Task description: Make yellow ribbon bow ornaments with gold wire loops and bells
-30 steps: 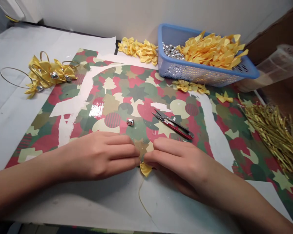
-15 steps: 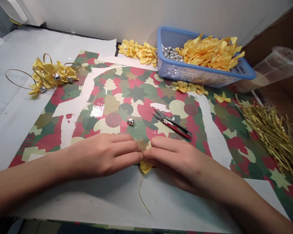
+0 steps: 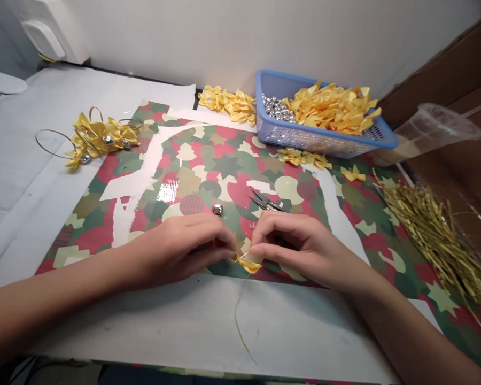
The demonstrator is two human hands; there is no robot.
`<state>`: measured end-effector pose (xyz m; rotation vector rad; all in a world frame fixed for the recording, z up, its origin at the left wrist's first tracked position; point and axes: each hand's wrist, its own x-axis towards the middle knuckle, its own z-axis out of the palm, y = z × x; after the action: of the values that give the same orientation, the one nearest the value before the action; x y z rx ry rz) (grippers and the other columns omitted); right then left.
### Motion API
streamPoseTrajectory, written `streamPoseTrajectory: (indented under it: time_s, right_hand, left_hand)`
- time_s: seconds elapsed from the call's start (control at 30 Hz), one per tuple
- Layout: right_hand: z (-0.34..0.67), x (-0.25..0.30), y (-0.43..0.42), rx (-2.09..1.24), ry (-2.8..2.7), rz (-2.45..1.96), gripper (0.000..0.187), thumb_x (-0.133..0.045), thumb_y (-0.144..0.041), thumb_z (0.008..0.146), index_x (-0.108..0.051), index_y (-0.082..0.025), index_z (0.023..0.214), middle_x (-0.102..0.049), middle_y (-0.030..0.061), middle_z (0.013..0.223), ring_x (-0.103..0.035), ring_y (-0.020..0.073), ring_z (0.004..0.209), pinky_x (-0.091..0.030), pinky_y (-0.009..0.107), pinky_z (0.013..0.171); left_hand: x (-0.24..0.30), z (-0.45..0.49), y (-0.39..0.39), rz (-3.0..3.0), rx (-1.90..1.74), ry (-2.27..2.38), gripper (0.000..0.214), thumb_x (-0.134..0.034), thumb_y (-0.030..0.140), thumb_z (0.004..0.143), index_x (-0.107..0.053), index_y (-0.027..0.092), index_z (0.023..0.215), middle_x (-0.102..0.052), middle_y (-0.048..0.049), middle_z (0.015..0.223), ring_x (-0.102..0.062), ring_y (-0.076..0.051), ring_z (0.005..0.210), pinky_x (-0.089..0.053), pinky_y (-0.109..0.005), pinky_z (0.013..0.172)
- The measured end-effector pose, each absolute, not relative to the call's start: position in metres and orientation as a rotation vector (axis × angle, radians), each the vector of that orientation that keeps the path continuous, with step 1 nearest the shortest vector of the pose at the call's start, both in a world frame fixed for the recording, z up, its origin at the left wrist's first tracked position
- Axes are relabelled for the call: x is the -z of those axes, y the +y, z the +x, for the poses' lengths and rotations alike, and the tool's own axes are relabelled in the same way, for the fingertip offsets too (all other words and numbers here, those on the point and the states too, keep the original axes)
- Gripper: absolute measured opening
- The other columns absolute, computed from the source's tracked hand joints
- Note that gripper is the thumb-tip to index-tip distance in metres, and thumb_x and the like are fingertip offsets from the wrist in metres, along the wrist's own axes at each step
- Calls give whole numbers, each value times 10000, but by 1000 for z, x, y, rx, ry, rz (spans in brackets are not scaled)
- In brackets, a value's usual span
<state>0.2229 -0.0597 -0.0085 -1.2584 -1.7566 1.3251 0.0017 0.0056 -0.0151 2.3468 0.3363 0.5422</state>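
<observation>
The yellow bow (image 3: 250, 265) sits between the two hands, just below their fingertips and above the near edge of the patterned sheet (image 3: 226, 167). The left hand (image 3: 184, 243) pinches its left end — thumb and finger closed on it — while the right hand (image 3: 304, 248) grips a thin pale strand (image 3: 245, 255) running to the bow. Just beyond the left fingers lies a silver bell (image 3: 217, 209); snips (image 3: 260, 201) show partly behind the right hand. Nearer the body, a fine thread (image 3: 237, 323) trails over the white bench (image 3: 176, 337).
</observation>
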Motion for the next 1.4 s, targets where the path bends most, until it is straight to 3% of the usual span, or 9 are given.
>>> streamPoseTrajectory:
  time_s: [0.23,0.5,0.73,0.97,1.17,1.4]
  right_hand:
    - [214,16,-60,-1608,-1213,-1159,210,-680,-380,810,-624,-192,735,-545,-19,676,-470,87,572,-382,209,519]
    - [202,27,-66,-1742,-1030,-996,173,-713,-377,792,-666,-213,763,-541,-28,708,-477,79,618,-394,207,595]
    - [199,26,-68,-1434,-1349,-1081,104,-717,-311,790,-690,-226,736,-539,-8,715,-506,117,672,-430,234,619]
    - [197,21,-74,-999,-1623,-1094,190,-591,-332,880,-667,-221,745,-592,17,652,-521,150,594,-428,269,534]
    - [197,20,-72,-909,-1690,-1007,116,-586,-215,877,-667,-237,797,-600,7,651,-522,146,592,-428,257,523]
    - [190,17,-76,-880,-1662,-1019,118,-588,-252,887,-670,-243,802,-584,1,654,-521,133,581,-427,244,524]
  left_hand:
    - [3,1,2,1857,-443,446,101,-558,173,879,-617,152,958,-653,-11,796,-572,-87,666,-451,-180,585]
    - [-3,1,0,1437,-355,518,142,-551,280,885,-605,155,847,-528,27,712,-426,-64,566,-364,-179,492]
    - [-4,-1,-1,1331,-314,521,182,-579,325,868,-593,151,817,-468,40,672,-390,-76,589,-321,-198,510]
    - [-6,-1,-3,1224,-345,415,99,-570,153,858,-589,138,762,-496,52,667,-392,-55,582,-343,-177,548]
    - [-5,-2,-3,1207,-348,390,77,-583,131,849,-610,138,778,-537,42,687,-458,-58,618,-393,-184,617]
    - [-5,-1,-5,1198,-318,423,59,-583,119,841,-607,134,790,-575,26,739,-514,-63,682,-415,-191,671]
